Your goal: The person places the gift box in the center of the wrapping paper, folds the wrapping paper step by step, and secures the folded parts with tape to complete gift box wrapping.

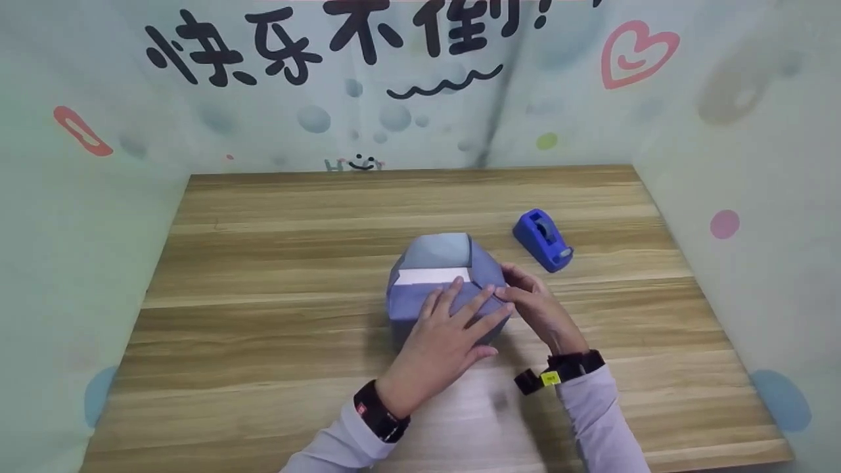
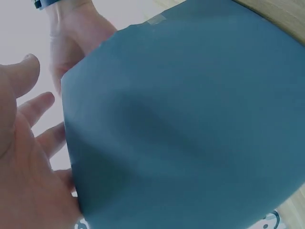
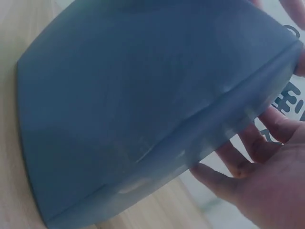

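Observation:
A blue-grey paper box (image 1: pixel 427 299) with folded, slanting sides stands mid-table, a white strip showing along its top. My left hand (image 1: pixel 443 341) lies over the top and near edge, fingers spread. At the box's right side is my right hand (image 1: pixel 542 312), its fingertips touching the paper. From the left wrist, the broad flat face of the box (image 2: pixel 186 114) fills the picture, with a bit of clear tape (image 2: pixel 156 19) at its edge. In the right wrist view, straight fingers (image 3: pixel 231 160) meet a creased side fold of the box (image 3: pixel 119 100).
A blue tape dispenser (image 1: pixel 543 240) sits behind and to the right of the box, close to the right hand. The wooden table (image 1: pixel 263 315) is bounded by a printed backdrop (image 1: pixel 263 125) at the back and on both sides.

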Tool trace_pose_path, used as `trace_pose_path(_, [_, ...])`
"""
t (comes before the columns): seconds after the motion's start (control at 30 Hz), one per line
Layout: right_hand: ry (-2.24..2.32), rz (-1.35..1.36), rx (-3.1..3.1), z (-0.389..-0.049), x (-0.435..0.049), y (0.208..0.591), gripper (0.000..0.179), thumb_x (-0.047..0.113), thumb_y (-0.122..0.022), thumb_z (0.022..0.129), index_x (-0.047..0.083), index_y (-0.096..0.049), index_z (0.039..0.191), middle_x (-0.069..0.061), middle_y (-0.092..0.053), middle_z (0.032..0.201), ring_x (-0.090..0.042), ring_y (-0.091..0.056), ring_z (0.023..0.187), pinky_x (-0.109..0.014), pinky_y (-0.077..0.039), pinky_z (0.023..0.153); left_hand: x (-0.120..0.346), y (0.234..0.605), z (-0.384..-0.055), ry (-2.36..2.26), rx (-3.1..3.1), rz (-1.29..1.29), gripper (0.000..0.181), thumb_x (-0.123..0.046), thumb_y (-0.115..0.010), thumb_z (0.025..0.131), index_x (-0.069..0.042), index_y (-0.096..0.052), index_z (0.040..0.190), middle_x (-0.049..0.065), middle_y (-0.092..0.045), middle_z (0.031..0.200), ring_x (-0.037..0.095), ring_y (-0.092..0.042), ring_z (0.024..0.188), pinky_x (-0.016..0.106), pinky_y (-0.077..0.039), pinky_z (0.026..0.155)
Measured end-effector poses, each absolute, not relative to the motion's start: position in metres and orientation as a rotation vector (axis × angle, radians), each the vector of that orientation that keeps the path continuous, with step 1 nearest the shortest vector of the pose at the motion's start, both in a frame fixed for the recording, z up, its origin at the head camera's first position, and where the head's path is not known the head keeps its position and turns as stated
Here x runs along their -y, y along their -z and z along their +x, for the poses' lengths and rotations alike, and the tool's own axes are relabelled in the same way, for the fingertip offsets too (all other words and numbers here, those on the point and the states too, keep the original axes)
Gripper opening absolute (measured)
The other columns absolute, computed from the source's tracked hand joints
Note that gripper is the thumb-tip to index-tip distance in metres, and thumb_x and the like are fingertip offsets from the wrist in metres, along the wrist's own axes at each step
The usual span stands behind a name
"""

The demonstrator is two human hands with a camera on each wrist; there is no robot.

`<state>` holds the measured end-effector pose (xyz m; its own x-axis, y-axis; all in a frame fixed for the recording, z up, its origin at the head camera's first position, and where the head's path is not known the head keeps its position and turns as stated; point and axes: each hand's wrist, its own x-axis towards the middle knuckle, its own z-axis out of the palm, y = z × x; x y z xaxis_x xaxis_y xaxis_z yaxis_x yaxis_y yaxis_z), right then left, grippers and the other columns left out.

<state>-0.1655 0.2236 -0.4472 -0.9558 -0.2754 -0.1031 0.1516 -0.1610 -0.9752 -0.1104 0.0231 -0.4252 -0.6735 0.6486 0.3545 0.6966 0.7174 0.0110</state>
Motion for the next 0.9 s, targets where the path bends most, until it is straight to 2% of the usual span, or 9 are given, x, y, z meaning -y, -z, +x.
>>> trace_pose_path(0.13, [2.229,-0.062,-1.832,-0.174,-0.219,0.447,0.015,0.005,-0.054,0.087,0.016,-0.061,0.095,0.004,-0.06,0.092,-0.012,-0.055,0.089,-0.027,-0.043,0.084,-0.027,0.427,-0.112,0.138,2.554,-0.99,0.062,-0.061,-0.045,0.085,-0.038,-0.035,0.142,-0.002,-0.039,0.146,0.032,-0.04,0.13,0.046,-0.038,0.102])
trace_pose_path(0.23, [2.265,-0.024,-1.835,-0.181,-0.215,0.447,0.013,0.005,-0.054,0.088,0.015,-0.061,0.083,0.005,-0.059,0.081,-0.012,-0.054,0.081,-0.026,-0.043,0.078,-0.029,0.428,-0.113,0.102,2.532,-0.952,0.063,-0.064,-0.046,0.082,-0.038,-0.038,0.14,0.0,-0.043,0.141,0.03,-0.044,0.127,0.043,-0.041,0.099])
trace_pose_path(0.37, [2.325,-0.086,-1.837,-0.187,-0.214,0.447,0.018,0.0,-0.054,0.087,0.011,-0.061,0.075,0.004,-0.058,0.074,-0.011,-0.052,0.074,-0.023,-0.044,0.069,-0.031,0.426,-0.115,0.102,2.529,-0.933,0.062,-0.066,-0.044,0.082,-0.037,-0.044,0.136,0.001,-0.049,0.134,0.028,-0.047,0.124,0.04,-0.043,0.096])
trace_pose_path(0.5, [2.322,-0.191,-1.929,-0.189,-0.215,0.445,0.019,-0.004,-0.056,0.086,0.01,-0.063,0.075,0.003,-0.06,0.076,-0.011,-0.054,0.073,-0.021,-0.045,0.066,-0.031,0.423,-0.115,0.131,2.56,-0.948,0.063,-0.067,-0.044,0.081,-0.035,-0.046,0.135,0.003,-0.048,0.137,0.028,-0.047,0.124,0.04,-0.044,0.095])
trace_pose_path(0.67, [2.122,-0.226,-2.241,-0.189,-0.218,0.438,0.006,0.005,-0.064,0.086,0.003,-0.069,0.084,0.006,-0.066,0.078,-0.009,-0.058,0.076,-0.022,-0.047,0.072,-0.029,0.421,-0.115,0.139,2.615,-0.982,0.066,-0.068,-0.041,0.082,-0.035,-0.041,0.139,0.007,-0.038,0.146,0.028,-0.043,0.128,0.042,-0.044,0.096])
trace_pose_path(0.8, [1.949,-0.255,-2.431,-0.19,-0.22,0.431,0.018,0.012,-0.067,0.085,-0.005,-0.07,0.091,0.008,-0.07,0.077,-0.009,-0.062,0.074,-0.022,-0.049,0.069,-0.027,0.42,-0.115,0.143,2.638,-1.005,0.067,-0.068,-0.039,0.083,-0.035,-0.038,0.141,0.007,-0.036,0.148,0.029,-0.042,0.13,0.043,-0.043,0.097])
trace_pose_path(0.9, [1.866,-0.273,-2.499,-0.191,-0.22,0.423,0.02,0.014,-0.068,0.085,-0.005,-0.071,0.09,0.01,-0.07,0.076,-0.007,-0.061,0.072,-0.02,-0.048,0.068,-0.028,0.419,-0.114,0.163,2.647,-1.016,0.067,-0.067,-0.042,0.083,-0.035,-0.038,0.141,0.007,-0.035,0.148,0.029,-0.041,0.13,0.043,-0.043,0.097])
